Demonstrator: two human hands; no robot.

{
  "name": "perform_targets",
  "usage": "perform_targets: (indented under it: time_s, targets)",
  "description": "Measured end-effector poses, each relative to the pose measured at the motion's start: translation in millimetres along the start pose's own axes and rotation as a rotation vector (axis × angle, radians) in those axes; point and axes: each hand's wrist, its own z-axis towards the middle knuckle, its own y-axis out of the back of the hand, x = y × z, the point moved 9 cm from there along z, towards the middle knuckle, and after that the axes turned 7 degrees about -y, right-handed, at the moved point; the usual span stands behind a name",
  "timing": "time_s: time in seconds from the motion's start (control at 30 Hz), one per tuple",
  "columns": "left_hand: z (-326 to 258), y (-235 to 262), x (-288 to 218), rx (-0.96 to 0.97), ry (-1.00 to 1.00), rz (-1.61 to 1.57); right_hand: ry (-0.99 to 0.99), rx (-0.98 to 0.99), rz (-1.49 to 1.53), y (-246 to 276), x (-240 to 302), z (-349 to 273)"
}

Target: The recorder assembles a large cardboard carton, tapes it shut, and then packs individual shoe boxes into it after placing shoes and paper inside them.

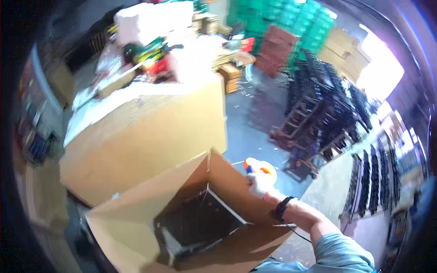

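My right hand (260,183) grips what looks like an orange tape dispenser (270,169), at four o'clock.
In the head view, my white-gloved fingers close around it, just outside the open cardboard box (129,227) at six; a dark thing (200,218) lies inside. My left hand is out of view, so I cannot tell its state.

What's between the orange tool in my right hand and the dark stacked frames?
In the head view, blue floor lies between the orange tool in your right hand and the dark frames.
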Motion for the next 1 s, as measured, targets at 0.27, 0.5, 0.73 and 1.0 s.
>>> perform_targets:
  time_s: [0.27, 0.5, 0.73, 1.0]
  targets:
    - [34.7, 225.8, 75.7, -1.555, -0.355, 0.251, 0.365, -0.158, -0.834, 11.6, 59.4, -45.6]
    - [146.2, 53.4, 260.2, -1.157, 0.273, -1.108, 0.355, -0.078, -0.772, -76.4, 117.0, -112.7]
    - [271.0, 38.9, -2.3, -0.304, 0.127, -0.422, 0.094, 0.397, -0.464, -218.0, 9.1, -188.3]
    - [284.0, -205.1, 14.7, 0.391, -0.134, 0.108, 0.264, 1.000, -0.770, -337.3, -126.3, -132.8]
